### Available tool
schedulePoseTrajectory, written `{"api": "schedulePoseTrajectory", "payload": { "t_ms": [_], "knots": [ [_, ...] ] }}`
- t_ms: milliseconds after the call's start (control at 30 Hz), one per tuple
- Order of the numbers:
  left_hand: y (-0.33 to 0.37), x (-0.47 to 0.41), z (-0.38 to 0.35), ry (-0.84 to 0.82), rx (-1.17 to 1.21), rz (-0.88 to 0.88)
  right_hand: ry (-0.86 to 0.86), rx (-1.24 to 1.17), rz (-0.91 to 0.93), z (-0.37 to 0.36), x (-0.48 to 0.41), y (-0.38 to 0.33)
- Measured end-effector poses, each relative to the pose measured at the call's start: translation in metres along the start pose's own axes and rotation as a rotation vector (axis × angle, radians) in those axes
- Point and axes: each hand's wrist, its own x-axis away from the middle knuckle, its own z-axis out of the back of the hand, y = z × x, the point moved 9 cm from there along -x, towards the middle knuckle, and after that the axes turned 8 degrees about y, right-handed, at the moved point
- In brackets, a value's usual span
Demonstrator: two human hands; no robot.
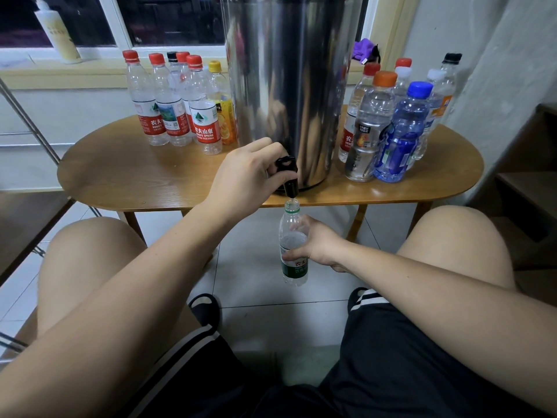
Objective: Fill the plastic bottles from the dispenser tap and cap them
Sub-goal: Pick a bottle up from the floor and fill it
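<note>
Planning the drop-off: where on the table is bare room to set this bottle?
Free: table front-left, ahead of red-capped bottles, left of left hand on tap; right end, past blue-capped bottle. Crowded: both flanks of dispenser. Right hand holds green-label bottle.

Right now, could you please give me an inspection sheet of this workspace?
Surface: oval wooden table, carrying the dispenser and bottles.
Job's things: steel dispenser; black tap past the table edge; open bottle upright under the tap; left bottles and right bottles, all capped.
Clutter: purple cloth and white bottle on the sill.
Hands: left hand grips the tap; right hand holds the open bottle.
Cables: nothing seen.
Surroundings: window behind, tiled floor below.
</note>
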Motion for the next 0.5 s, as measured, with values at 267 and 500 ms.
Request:
{"api": "schedulePoseTrajectory", "payload": {
  "t_ms": [267,500],
  "knots": [
    [0.0001,0.0,0.0005,0.001,-0.003,-0.006,0.006,0.001,-0.001,-0.0011,-0.0027,0.0016],
    [0.0014,0.0002,0.0009,0.007,-0.003,-0.008,0.003,0.007,-0.005,-0.0008,-0.0029,0.0023]
  ]
}}
